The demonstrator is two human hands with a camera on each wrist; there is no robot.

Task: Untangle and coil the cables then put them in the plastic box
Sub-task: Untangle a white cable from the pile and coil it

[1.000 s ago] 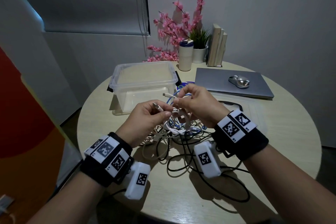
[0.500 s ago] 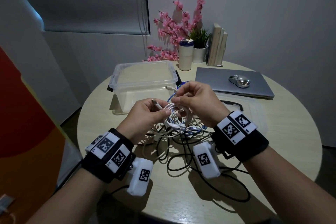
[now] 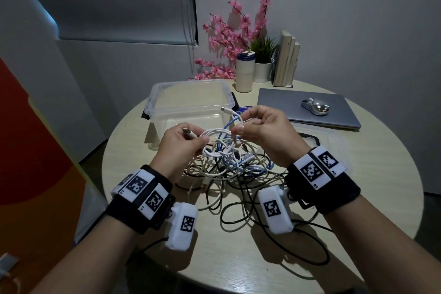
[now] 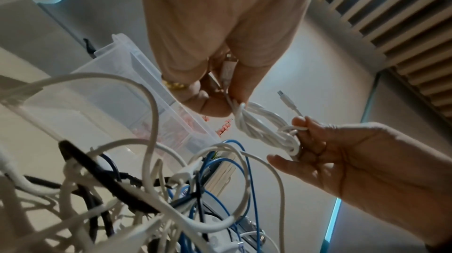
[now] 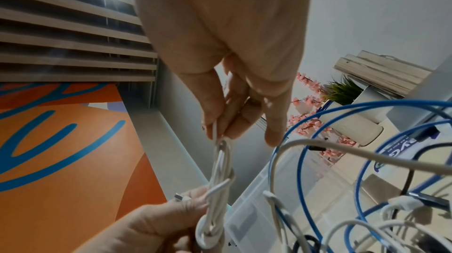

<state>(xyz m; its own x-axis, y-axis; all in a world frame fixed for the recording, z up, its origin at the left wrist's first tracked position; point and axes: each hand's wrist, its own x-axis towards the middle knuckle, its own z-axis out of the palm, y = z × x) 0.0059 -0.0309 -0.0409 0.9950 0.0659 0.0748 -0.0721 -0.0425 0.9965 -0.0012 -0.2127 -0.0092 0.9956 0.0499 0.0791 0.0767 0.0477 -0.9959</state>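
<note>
Two hands work one white cable (image 3: 216, 132) above the tangle (image 3: 229, 169) on the counter (image 3: 358, 198). Left hand (image 3: 181, 148) pinches a bundle of its loops near one plug; right hand (image 3: 265, 131) pinches the other end, fingers (image 4: 300, 121) curled round the strands. Compared with a second ago, the hands are slightly higher and the free plug (image 3: 225, 110) now juts out over the plastic box (image 3: 191, 102). Judged stage: coiling nearly done, boxing next; the box holds no cables yet.
</note>
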